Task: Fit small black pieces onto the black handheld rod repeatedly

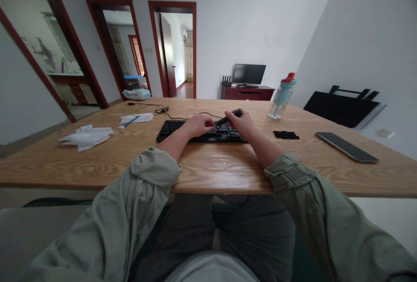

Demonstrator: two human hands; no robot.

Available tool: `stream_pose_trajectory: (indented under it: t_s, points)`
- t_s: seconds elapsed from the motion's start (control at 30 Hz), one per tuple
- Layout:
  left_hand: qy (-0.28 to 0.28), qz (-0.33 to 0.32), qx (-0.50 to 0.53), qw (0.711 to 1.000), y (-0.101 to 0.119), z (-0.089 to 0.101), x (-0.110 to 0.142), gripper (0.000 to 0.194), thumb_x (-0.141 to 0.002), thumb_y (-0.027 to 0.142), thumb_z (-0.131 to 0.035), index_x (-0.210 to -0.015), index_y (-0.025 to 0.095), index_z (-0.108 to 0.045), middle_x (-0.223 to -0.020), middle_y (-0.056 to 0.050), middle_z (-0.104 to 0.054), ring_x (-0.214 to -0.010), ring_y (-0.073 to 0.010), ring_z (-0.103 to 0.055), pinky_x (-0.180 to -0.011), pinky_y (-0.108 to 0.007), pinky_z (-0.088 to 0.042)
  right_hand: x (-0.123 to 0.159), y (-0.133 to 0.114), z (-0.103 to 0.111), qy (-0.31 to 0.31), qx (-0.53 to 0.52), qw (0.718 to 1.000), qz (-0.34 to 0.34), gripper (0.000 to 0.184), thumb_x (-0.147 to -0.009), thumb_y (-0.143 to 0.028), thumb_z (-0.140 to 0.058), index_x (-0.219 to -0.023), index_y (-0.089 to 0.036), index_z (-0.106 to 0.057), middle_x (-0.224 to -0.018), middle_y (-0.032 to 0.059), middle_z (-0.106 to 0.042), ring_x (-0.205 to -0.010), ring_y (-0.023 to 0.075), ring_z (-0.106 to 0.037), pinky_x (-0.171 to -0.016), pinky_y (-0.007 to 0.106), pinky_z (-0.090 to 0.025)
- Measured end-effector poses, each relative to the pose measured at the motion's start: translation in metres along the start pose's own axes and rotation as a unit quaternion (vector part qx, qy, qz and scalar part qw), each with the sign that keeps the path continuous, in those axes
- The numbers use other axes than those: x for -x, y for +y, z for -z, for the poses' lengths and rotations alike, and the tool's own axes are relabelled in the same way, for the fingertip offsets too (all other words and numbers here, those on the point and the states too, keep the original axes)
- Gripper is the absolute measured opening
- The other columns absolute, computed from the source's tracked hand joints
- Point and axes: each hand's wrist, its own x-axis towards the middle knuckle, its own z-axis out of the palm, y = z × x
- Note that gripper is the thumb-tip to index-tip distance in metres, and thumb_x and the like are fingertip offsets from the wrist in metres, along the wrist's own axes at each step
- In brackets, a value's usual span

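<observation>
Black keyboard (pixel 169 130) lies beneath both hands on the desk (pixel 224 171); the left hand (pixel 199 125) angles right, its grip's contents unclear, while the right hand (pixel 240 121) grips a slanted dark tool (pixel 222 121).

A black keyboard (pixel 167 131) lies flat on a wooden table (pixel 224 171), its long side roughly parallel to the front edge and its middle partly hidden from view. Pale flecks show among the dark keys right of center. Above it, a dark, slender tool (pixel 223 121) slants in the grip of the right hand (pixel 240 121), lower end toward the keys, thicker upper end rising past the fingers.
</observation>
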Motion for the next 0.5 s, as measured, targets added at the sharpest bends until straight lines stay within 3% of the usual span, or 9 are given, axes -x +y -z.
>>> stream_pose_trajectory:
  t_s: [0.17, 0.5]
  points:
    - [-0.036, 0.001, -0.005, 0.999, 0.0008, -0.0002, 0.0005, 0.020, -0.082, 0.028, -0.063, -0.094, 0.021, -0.077, -0.093, -0.002, -0.076, -0.086, -0.0157, -0.066, -0.079, -0.025, -0.048, 0.0000, 0.0006, 0.0007, 0.001, 0.026, 0.999, 0.018, 0.040, -0.080, -0.053, -0.058, -0.066, -0.016, -0.063, -0.050, -0.0008, -0.055, -0.049, 0.0118, -0.048, -0.051, 0.025, -0.038]
    - [-0.014, 0.000, -0.032, 0.999, 0.0052, -0.0085, -0.0013, 0.015, -0.081, 0.029, -0.065, -0.091, 0.022, -0.074, -0.092, -0.001, -0.074, -0.084, -0.0157, -0.065, -0.078, -0.025, -0.048, -0.0025, 0.0032, -0.0018, 0.018, -0.021, 0.999, 0.015, 0.028, -0.076, -0.046, -0.061, -0.071, -0.018, -0.062, -0.054, -0.0014, -0.055, -0.053, 0.0134, -0.051, -0.052, 0.026, -0.042]
